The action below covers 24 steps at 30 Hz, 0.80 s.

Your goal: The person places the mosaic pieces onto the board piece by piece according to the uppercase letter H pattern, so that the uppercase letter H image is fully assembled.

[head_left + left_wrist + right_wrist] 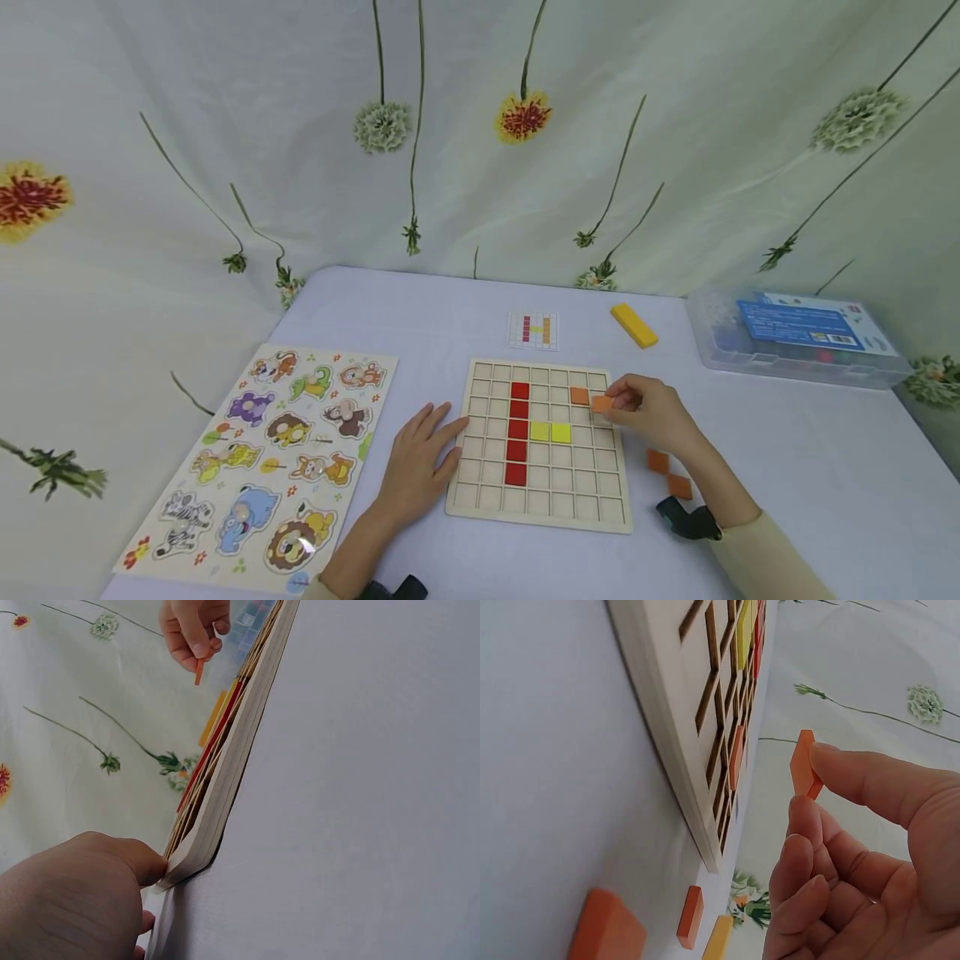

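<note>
A wooden grid board (540,508) lies on the table with a column of several red square tiles (517,431). Two yellow tiles (551,432) sit side by side to the right of that column. One orange tile (579,396) is in a cell near the upper right. Thumb and fingertips of my right hand (651,410) pinch another orange tile (803,765), held above the board by its right edge. My left hand (416,467) rests at the board's left edge, fingers relaxed, its thumb (142,859) at the rim.
Two loose orange tiles (657,462) lie right of the board, by the right wrist. Behind the board are a small pattern card (533,330) and a yellow bar (634,326). A clear plastic box (802,367) stands back right; an animal puzzle sheet (255,467) lies at left.
</note>
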Tool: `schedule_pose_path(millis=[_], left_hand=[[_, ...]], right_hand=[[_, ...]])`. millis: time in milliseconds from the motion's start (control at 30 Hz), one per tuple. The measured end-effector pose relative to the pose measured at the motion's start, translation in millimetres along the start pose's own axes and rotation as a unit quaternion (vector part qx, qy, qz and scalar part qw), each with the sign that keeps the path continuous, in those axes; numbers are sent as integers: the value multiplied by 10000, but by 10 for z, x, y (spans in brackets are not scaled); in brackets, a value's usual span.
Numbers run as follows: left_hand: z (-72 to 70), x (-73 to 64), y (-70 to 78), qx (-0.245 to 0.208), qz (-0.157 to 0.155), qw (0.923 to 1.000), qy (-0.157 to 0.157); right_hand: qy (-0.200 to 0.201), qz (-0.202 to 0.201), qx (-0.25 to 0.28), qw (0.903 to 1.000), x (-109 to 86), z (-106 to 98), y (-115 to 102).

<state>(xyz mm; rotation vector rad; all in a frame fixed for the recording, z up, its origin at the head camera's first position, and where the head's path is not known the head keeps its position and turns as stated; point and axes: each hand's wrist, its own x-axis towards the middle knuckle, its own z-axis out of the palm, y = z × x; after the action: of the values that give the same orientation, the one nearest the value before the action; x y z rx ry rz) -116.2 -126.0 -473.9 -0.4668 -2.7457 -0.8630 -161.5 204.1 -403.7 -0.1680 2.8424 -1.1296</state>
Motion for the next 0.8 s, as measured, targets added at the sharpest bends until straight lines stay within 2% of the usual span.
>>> schedule_pose_path(millis=[233, 500, 800], left_hand=[[11, -4, -9, -16, -22, 10000, -23], [2, -6, -8, -4, -7, 10000, -2], [-5, -6, -2, -29, 0, 10000, 24]], right_hand=[[-272, 53, 23, 9996, 93, 113, -32], [-411, 202, -187, 9988, 153, 190, -57], [-529, 86, -280, 9982, 166, 227, -61]])
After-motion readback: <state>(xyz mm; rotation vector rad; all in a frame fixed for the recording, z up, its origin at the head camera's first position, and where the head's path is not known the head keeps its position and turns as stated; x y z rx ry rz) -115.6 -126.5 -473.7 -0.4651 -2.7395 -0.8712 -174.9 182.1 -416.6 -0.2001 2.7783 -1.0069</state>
